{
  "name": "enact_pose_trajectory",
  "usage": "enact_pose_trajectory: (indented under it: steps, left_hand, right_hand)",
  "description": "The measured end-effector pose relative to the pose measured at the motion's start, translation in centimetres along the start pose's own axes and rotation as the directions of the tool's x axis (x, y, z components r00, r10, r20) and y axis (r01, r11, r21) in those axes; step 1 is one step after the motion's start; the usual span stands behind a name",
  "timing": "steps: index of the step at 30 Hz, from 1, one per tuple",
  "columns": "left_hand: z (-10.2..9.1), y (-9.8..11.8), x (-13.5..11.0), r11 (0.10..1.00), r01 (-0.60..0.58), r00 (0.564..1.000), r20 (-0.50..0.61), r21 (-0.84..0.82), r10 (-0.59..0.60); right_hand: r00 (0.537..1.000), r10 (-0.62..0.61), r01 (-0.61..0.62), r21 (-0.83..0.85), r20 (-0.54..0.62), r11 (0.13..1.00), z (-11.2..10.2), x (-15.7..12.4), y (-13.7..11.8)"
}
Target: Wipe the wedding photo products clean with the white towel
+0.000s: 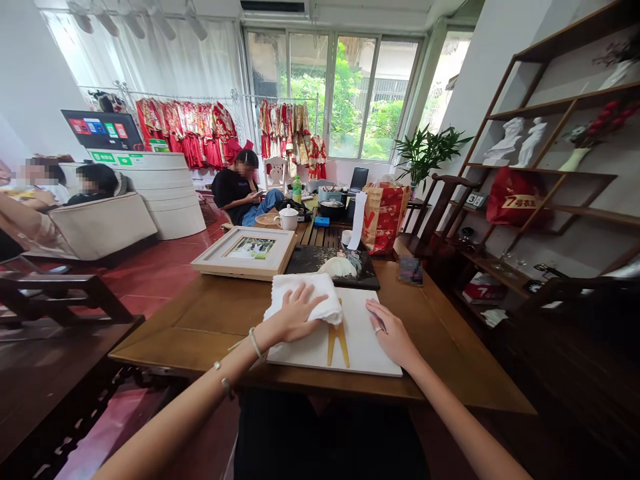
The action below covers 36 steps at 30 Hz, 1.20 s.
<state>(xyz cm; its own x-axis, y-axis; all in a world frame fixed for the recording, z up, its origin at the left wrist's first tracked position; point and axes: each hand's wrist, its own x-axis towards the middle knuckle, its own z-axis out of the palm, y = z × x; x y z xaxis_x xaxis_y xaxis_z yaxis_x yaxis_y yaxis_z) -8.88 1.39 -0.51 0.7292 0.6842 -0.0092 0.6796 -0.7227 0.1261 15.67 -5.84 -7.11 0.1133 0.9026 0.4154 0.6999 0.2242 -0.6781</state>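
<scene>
My left hand (296, 312) lies flat with its fingers spread on a folded white cloth (326, 285). Beneath the cloth is a white board (307, 356) on the wooden table. A yellow forked piece (339, 341), shaped like an upside-down V, rests on the board, its top end partly hidden by the cloth. My right hand (393, 331), a ring on one finger, sits on the board's right edge with the fingers stretched out and nothing held.
Behind the board lie a dark photo panel (300, 261) and a pale framed picture (210, 257). Farther back stand a white teapot (289, 219) and a red-and-tan paper bag (387, 220). A seated person (235, 190) is across the table. Wooden shelves (555, 173) rise at right.
</scene>
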Motion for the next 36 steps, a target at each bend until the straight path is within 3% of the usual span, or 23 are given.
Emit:
enact_pose_trajectory:
  steps: [3,6,15,18,21,30,33,36]
  left_hand:
    - [0.0,-0.5,1.2,1.0,-0.005,1.0,-0.031,0.025,0.005]
    - [0.2,-0.4,0.8,0.999,-0.021,0.997,-0.075,0.036,0.024]
    - [1.1,3.5,-6.0,0.987,-0.158,0.984,-0.085,-0.028,0.155]
    - [0.8,4.2,-6.7,0.98,-0.194,0.979,-0.067,-0.039,0.191]
    - [0.3,3.9,-5.7,0.984,-0.174,0.984,-0.037,-0.027,0.173]
    - [0.2,1.0,1.2,0.992,-0.121,0.988,-0.094,0.027,0.123]
    - [0.4,1.1,1.5,0.995,-0.09,0.992,-0.087,0.04,0.094]
    - [0.9,1.7,0.2,0.995,-0.084,0.992,-0.093,0.05,0.088]
  right_hand:
    - [1.0,0.006,-0.006,-0.007,0.009,1.0,-0.1,-0.2,-0.2]
    - [1.0,0.018,-0.018,0.01,0.004,1.0,0.1,-0.2,-0.2]
    - [1.0,-0.012,0.012,0.0,-0.01,1.0,0.3,1.0,0.2]
    - [1.0,-0.01,0.01,-0.03,0.0,0.999,0.1,1.2,0.0]
    - [1.0,-0.009,0.009,-0.042,0.005,0.999,0.0,1.0,-0.1]
    - [1.0,-0.011,0.011,-0.029,0.007,1.0,0.0,-0.1,0.1]
    - [1.0,-0.002,0.003,-0.02,0.006,1.0,0.0,-0.1,-0.1]
    - [1.0,0.015,-0.015,-0.012,0.02,1.0,0.0,0.1,-0.2]
